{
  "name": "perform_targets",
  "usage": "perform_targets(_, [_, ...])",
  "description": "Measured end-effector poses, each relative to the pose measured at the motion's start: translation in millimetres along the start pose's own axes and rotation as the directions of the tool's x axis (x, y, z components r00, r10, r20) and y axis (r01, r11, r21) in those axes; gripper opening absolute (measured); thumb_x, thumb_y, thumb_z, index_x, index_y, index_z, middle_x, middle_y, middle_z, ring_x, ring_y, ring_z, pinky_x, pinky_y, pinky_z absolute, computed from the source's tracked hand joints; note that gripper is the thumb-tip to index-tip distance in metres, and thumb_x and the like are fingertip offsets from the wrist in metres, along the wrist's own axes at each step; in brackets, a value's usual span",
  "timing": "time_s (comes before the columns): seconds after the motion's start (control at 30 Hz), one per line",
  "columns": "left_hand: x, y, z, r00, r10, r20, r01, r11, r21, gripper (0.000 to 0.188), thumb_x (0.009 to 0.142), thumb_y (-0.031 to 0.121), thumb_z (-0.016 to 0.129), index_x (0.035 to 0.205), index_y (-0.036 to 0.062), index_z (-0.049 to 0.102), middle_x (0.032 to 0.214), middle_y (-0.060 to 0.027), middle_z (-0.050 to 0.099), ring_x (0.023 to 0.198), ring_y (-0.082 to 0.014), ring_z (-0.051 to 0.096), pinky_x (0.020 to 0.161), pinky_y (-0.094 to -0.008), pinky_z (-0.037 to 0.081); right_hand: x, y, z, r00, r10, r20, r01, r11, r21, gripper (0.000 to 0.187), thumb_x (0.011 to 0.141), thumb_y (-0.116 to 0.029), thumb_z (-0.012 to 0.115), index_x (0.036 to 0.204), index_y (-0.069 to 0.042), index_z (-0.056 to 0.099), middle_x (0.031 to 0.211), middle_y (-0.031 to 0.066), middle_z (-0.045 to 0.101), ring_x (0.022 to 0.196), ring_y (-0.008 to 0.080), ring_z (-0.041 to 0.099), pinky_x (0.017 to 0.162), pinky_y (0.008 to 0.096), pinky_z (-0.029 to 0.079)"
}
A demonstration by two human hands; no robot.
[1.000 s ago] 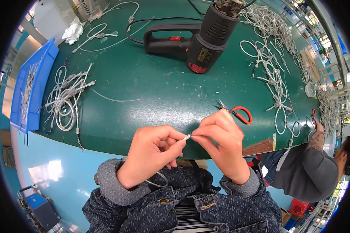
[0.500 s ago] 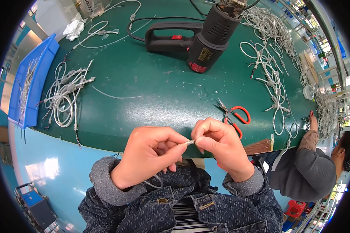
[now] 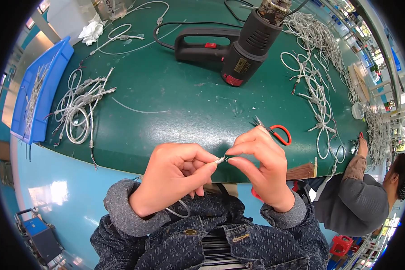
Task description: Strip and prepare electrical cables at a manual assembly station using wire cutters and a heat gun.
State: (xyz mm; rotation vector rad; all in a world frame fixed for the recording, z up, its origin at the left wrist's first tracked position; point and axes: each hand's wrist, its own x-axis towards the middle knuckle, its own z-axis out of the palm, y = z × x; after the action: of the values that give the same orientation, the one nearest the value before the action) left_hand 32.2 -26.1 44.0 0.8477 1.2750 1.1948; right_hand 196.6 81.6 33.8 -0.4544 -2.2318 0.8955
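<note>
My left hand (image 3: 175,175) pinches the stripped end of a grey cable (image 3: 220,160) between thumb and forefinger, just off the table's near edge. Short thin wires stick out of that end toward my right hand (image 3: 263,164). The right thumb and forefinger are a little apart around the wire tips, and whether they touch them is hard to see. Below my left wrist, a loop of the cable (image 3: 181,209) hangs over my jacket. Red-handled cutters (image 3: 280,134) lie beyond my right hand, which partly covers them.
A black heat gun (image 3: 245,49) stands nozzle-up on the green table (image 3: 180,90). Cable bundles lie left (image 3: 82,105) and right (image 3: 319,103). At the left edge is a blue tray (image 3: 49,94) of thin wires. Beside the right bundles sits another person (image 3: 357,193).
My right fingers have parted and lifted slightly from the cable end, baring its thin wires. My left hand keeps its pinch. The view has shifted slightly.
</note>
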Motion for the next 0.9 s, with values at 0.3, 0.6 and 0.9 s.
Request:
perform_targets(0.3, [2, -6, 5, 0.992, 0.12, -0.049, -0.113, 0.984, 0.135, 0.006, 0.084, -0.003, 0.059, 0.088, -0.0067, 0.062, 0.066, -0.0073, 0.062, 0.051, -0.009, 0.06, 0.043, -0.0183, 0.046, 0, -3, 4, 0.999, -0.034, -0.006, 0.033, 0.994, -0.103, 0.02, 0.063, 0.004, 0.072, 0.079, -0.002, 0.062, 0.075, 0.0074, 0.058, 0.07, 0.0221, 0.054, 0.061, 0.0302, 0.041])
perform_targets(0.6, [5, -12, 11, 0.988, 0.125, -0.085, -0.121, 0.991, 0.056, 0.006, 0.084, -0.003, 0.059, 0.088, -0.0073, 0.062, 0.067, -0.0079, 0.062, 0.052, -0.0084, 0.059, 0.044, -0.0184, 0.047, -5, -7, 12, 0.987, -0.1, -0.122, 0.068, 0.969, -0.238, 0.021, 0.064, 0.009, 0.069, 0.08, -0.001, 0.06, 0.074, 0.0082, 0.058, 0.068, 0.0243, 0.053, 0.059, 0.0316, 0.041])
perform_targets(0.9, [6, -8, 6, 0.996, 0.013, -0.087, -0.014, 1.0, -0.008, 0.006, 0.085, -0.002, 0.058, 0.088, -0.0068, 0.061, 0.067, -0.0081, 0.061, 0.051, -0.0081, 0.059, 0.043, -0.0185, 0.046, -4, 2, 9, 0.99, -0.07, -0.126, 0.052, 0.989, -0.142, 0.02, 0.067, 0.004, 0.069, 0.084, -0.002, 0.063, 0.077, 0.0074, 0.059, 0.07, 0.0235, 0.054, 0.06, 0.0319, 0.041])
